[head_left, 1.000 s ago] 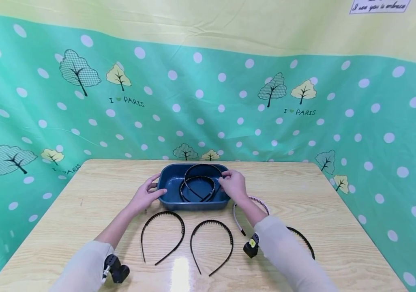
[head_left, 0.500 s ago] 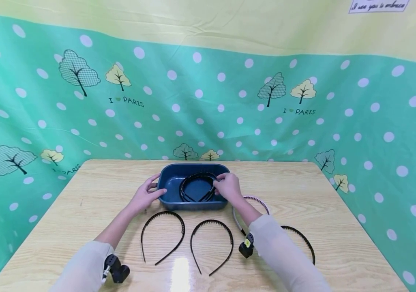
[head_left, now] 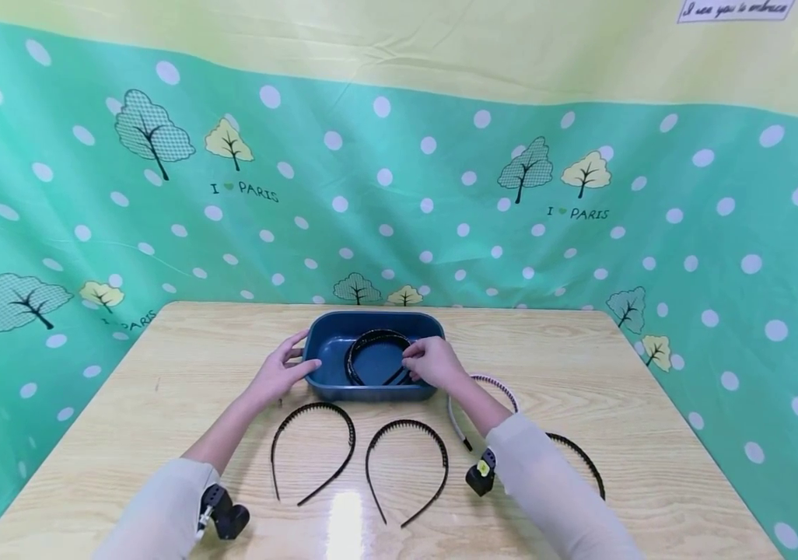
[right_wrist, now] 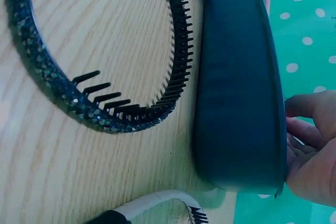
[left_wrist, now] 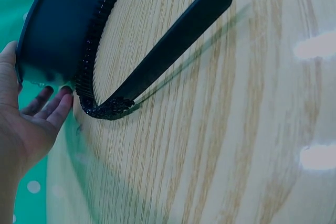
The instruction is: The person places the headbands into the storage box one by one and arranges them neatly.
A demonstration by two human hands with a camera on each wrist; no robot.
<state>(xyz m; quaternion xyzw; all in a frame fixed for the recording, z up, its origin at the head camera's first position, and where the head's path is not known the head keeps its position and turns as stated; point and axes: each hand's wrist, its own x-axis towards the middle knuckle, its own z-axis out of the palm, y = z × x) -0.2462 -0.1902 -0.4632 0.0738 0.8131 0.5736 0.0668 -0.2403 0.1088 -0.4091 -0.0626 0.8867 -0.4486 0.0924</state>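
A blue bin stands at the back of the table. My left hand grips its left end, the thumb over the rim and the fingers outside against the wall. Inside lie black headbands, nested almost on top of each other. My right hand reaches over the right end of the bin, its fingertips at the right side of those headbands. In the right wrist view the right hand bends over the rim, and the bin wall hides its fingertips; I cannot tell whether they still pinch a headband.
Two black toothed headbands, one on the left and one in the middle, lie in front of the bin. A white headband and another black headband lie partly under the right arm. A polka-dot curtain hangs behind the table.
The right hand has lowered a black headband into the bin, from upright to lying over the one there. It has shifted slightly left and down. The left hand stays on the bin.
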